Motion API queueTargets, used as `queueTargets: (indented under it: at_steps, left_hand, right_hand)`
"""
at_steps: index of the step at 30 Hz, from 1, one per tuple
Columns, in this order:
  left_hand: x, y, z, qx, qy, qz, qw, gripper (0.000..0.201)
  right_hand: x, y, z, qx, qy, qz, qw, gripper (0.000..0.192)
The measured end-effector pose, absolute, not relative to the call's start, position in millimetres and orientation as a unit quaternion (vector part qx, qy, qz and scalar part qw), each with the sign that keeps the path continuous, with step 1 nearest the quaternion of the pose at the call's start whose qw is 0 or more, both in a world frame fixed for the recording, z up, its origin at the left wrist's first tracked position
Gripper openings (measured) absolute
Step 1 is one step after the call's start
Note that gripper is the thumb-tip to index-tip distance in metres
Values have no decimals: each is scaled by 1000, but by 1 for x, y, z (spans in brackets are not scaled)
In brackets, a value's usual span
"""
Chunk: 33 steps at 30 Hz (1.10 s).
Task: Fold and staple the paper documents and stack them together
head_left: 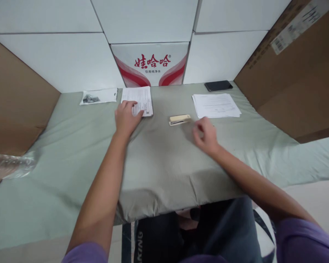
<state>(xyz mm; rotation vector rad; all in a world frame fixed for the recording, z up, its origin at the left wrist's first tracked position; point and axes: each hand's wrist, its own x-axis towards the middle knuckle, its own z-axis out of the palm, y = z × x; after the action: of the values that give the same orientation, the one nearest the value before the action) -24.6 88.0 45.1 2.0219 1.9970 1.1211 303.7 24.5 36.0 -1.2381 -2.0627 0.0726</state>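
My left hand (127, 117) rests on the lower left of a stack of printed papers (138, 95). Its thumb and forefinger are apart on the top sheet, and the other fingers are partly hidden. A cream stapler (180, 118) lies on the cloth between my hands, its jaw end pointing left. Just right of the stapler, slightly nearer to me, is my right hand (206, 135), blurred by motion. Its fingers are loosely bent, with a gap by the thumb and nothing visible in them. A second set of printed sheets (216, 105) lies beyond my right hand, slightly fanned.
A clear packet with dark metal pieces (91, 98) lies at the back left. A black phone (218, 86) sits at the back right. White boxes (150, 22) form the back wall; brown cardboard (298, 80) stands on the right. Clear plastic wrap (11, 165) lies far left.
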Motion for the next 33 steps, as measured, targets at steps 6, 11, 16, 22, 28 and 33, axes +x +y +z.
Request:
queueTargets:
  at_steps: [6, 11, 16, 22, 28, 33]
  left_hand:
    - [-66, 97, 30, 727, 640, 224, 106, 46]
    - [-66, 99, 28, 710, 655, 233, 111, 40]
    - [-66, 98, 28, 711, 652, 240, 107, 38]
    - [-69, 100, 26, 714, 648, 241, 114, 35]
    - [-70, 99, 26, 713, 647, 250, 106, 33]
    - [-65, 95, 27, 701, 655, 275, 63, 29]
  right_hand:
    - [200, -58, 36, -93, -970, 130, 182, 16]
    - [149, -109, 22, 33, -976, 169, 133, 26]
    - [135, -119, 8, 51, -977, 174, 113, 24]
    - [136, -118, 7, 49, -977, 179, 102, 22]
    - [135, -119, 10, 55, -977, 179, 102, 20]
    - [134, -118, 8, 56, -976, 175, 113, 22]
